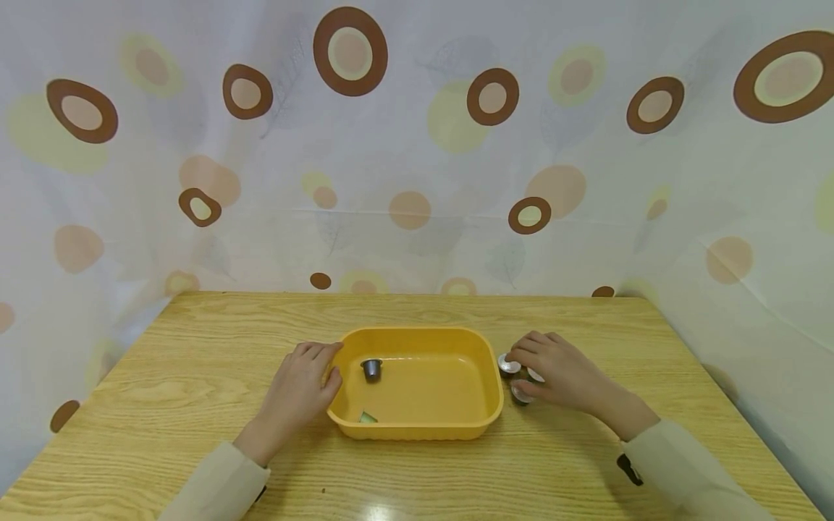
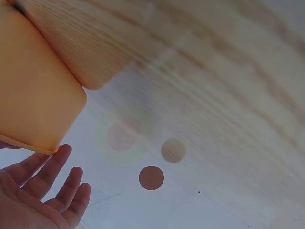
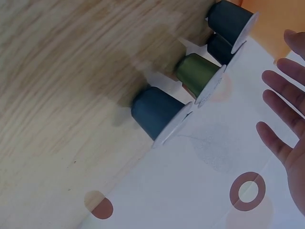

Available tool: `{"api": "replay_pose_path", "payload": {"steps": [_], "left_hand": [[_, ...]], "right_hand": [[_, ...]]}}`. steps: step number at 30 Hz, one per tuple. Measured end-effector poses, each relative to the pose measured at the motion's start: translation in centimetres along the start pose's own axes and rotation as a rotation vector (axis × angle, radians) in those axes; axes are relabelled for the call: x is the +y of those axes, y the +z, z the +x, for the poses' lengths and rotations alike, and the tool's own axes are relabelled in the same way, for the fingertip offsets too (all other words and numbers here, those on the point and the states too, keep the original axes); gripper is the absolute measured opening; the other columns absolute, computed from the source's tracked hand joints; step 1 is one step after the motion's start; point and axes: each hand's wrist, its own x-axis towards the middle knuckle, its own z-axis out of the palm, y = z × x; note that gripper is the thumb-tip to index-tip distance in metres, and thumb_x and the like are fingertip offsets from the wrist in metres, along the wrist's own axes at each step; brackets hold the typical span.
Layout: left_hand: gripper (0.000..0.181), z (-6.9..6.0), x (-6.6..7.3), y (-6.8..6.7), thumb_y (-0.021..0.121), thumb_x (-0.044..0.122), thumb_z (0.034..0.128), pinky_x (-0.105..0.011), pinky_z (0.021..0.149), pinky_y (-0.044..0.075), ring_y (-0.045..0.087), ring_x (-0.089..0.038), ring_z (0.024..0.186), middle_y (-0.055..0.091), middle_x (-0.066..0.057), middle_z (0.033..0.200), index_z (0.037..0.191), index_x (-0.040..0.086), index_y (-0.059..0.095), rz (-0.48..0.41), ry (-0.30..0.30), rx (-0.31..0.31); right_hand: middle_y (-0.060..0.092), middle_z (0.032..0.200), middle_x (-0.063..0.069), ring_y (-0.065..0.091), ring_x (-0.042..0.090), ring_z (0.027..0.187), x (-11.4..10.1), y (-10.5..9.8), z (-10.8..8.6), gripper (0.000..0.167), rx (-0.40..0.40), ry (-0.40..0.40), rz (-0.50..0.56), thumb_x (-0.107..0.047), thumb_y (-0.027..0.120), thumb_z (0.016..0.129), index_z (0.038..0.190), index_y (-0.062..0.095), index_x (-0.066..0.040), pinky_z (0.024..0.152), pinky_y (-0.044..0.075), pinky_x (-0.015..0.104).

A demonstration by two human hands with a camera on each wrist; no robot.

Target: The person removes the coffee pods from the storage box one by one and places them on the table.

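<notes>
A yellow plastic tray [image 1: 417, 432] sits on the wooden table, holding a dark coffee capsule [image 1: 372, 370] and a green capsule [image 1: 368, 417] partly hidden by the near wall. My left hand [image 1: 296, 383] rests at the tray's left rim, its fingertips touching the edge; its fingers look fairly straight in the left wrist view. To the right of the tray, my right hand [image 1: 554, 365] hovers over several upright capsules and partly covers them. The right wrist view shows a blue capsule [image 3: 159, 113], a green capsule [image 3: 198, 76] and dark ones [image 3: 231, 24], with the fingers spread and apart from them.
The wooden table [image 1: 195, 376] reaches back to a patterned cloth [image 1: 417, 159] that hangs behind and along both sides. The tray's raised walls stand between the two hands.
</notes>
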Motion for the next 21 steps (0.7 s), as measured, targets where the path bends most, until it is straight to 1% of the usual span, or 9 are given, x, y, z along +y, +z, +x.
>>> {"api": "replay_pose_path", "payload": {"steps": [8,17,21], "left_hand": [[0.036,0.0,0.1,0.0,0.06,0.017,0.0828,-0.044,0.086,0.048,0.056,-0.027,0.103,0.066,-0.006,0.107,0.117,0.007,0.06,-0.001,-0.008,-0.004],[0.036,0.0,0.1,-0.1,0.059,0.017,0.0834,-0.043,0.086,0.048,0.056,-0.026,0.102,0.066,-0.006,0.107,0.118,0.007,0.06,0.01,-0.009,-0.004],[0.036,0.0,0.0,-0.1,0.059,0.017,0.0834,-0.043,0.086,0.048,0.056,-0.026,0.102,0.066,-0.006,0.107,0.118,0.007,0.06,0.006,-0.007,-0.004]], "right_hand": [[0.063,0.096,0.0,0.056,0.017,0.093,-0.1,-0.3,0.9,0.031,0.02,-0.004,0.0,-0.025,0.075,0.072,0.098,0.065,-0.011,0.076,0.049,0.038],[0.063,0.101,-0.001,0.056,0.017,0.098,-0.4,-0.2,2.0,0.029,0.016,0.014,0.019,-0.03,0.07,0.078,0.102,0.066,-0.013,0.083,0.048,0.039],[0.064,0.1,0.0,0.057,0.018,0.097,-0.7,0.1,2.7,0.03,0.03,-0.008,0.019,-0.029,0.07,0.077,0.101,0.066,-0.012,0.082,0.048,0.04]]}}
